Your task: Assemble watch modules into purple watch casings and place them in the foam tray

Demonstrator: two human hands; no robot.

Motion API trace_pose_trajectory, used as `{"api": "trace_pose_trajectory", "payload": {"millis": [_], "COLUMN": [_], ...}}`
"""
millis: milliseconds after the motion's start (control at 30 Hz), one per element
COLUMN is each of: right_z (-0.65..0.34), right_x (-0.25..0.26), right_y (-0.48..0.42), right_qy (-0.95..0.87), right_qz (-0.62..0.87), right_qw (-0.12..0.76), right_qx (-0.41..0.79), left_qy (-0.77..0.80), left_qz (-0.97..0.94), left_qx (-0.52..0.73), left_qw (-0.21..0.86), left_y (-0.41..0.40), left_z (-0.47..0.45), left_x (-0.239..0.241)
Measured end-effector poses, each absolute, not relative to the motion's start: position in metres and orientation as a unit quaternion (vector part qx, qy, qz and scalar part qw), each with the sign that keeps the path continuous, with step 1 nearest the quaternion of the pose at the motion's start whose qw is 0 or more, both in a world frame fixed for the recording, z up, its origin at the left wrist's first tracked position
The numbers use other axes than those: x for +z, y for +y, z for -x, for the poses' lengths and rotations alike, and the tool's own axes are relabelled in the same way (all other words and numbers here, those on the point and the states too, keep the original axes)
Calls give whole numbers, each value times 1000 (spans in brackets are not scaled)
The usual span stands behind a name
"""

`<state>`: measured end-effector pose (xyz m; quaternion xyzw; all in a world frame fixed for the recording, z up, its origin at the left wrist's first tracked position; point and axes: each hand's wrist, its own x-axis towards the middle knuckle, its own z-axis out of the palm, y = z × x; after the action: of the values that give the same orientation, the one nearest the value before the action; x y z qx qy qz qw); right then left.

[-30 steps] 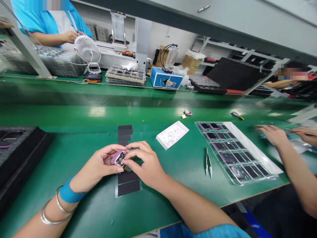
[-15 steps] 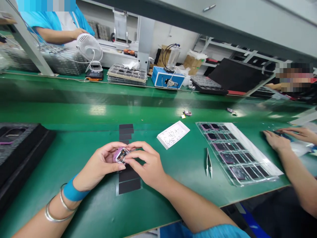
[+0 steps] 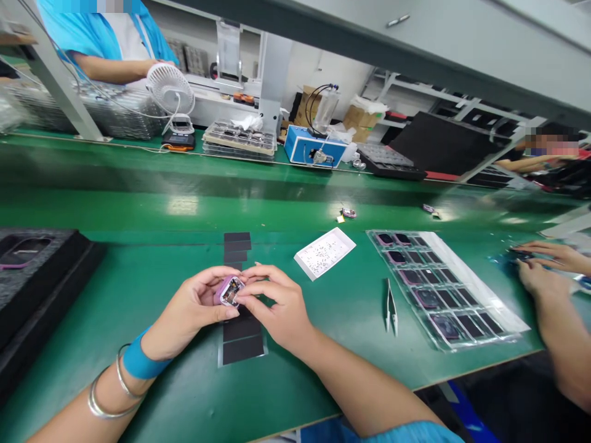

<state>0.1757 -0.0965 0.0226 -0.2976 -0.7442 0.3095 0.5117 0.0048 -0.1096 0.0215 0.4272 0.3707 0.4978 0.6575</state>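
Observation:
My left hand (image 3: 198, 299) is closed around a small purple device housing (image 3: 223, 291), its open side facing up and right with electronic parts showing inside. Thumb and fingers of my right hand (image 3: 277, 301) are pinched at the right edge of the housing's opening; whatever sits between those fingertips is too small to make out. Beneath both hands lies a strip of black rectangular sheets (image 3: 242, 349), partly hidden by them. Tweezers (image 3: 391, 307) rest on the green table to the right. A white tray of tiny parts (image 3: 324, 252) lies beyond my right hand.
A clear plastic tray (image 3: 431, 289) with purple-framed pieces and black sheets is at right, beside a co-worker's hands (image 3: 540, 271). Black foam (image 3: 46, 295) stands at left. Two small purple pieces lie farther back, one a device (image 3: 349, 213). A blue box (image 3: 314, 147) stands behind.
My hands stay at the housing, with my right fingertips shifting only slightly at its opening. The co-worker's hands at right have moved a little. The whole view has shifted slightly.

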Motion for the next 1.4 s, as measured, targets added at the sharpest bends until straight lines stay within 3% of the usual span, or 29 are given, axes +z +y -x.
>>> {"api": "trace_pose_trajectory", "payload": {"millis": [267, 600, 767, 867, 1000, 1067, 1133, 1267, 1400], "right_z": [-176, -178, -184, -213, -260, -264, -252, -202, -178], "right_x": [22, 25, 33, 45, 57, 57, 53, 41, 32], "right_y": [-95, -93, -89, -74, -47, -43, -48, -77, -94], "right_qy": [-745, -765, -784, -749, -704, -694, -708, -739, -710], "right_qz": [301, 332, 353, 439, 621, 641, 599, 442, 424], "right_qw": [507, 440, 446, 469, 343, 329, 373, 426, 448], "right_qx": [311, 332, 249, 164, 39, 8, 47, 278, 340], "left_qy": [382, 420, 431, 422, 403, 389, 380, 378, 377], "left_qz": [-410, -384, -376, -362, -347, -346, -348, -353, -356], "left_qx": [501, 502, 506, 514, 504, 503, 503, 504, 508], "left_qw": [660, 651, 645, 654, 681, 690, 694, 692, 688], "left_y": [-110, -109, -107, -107, -109, -111, -112, -112, -112], "left_z": [-7, -10, -10, -9, -9, -9, -10, -11, -10], "left_x": [22, 22, 23, 25, 27, 27, 26, 26, 26]}}
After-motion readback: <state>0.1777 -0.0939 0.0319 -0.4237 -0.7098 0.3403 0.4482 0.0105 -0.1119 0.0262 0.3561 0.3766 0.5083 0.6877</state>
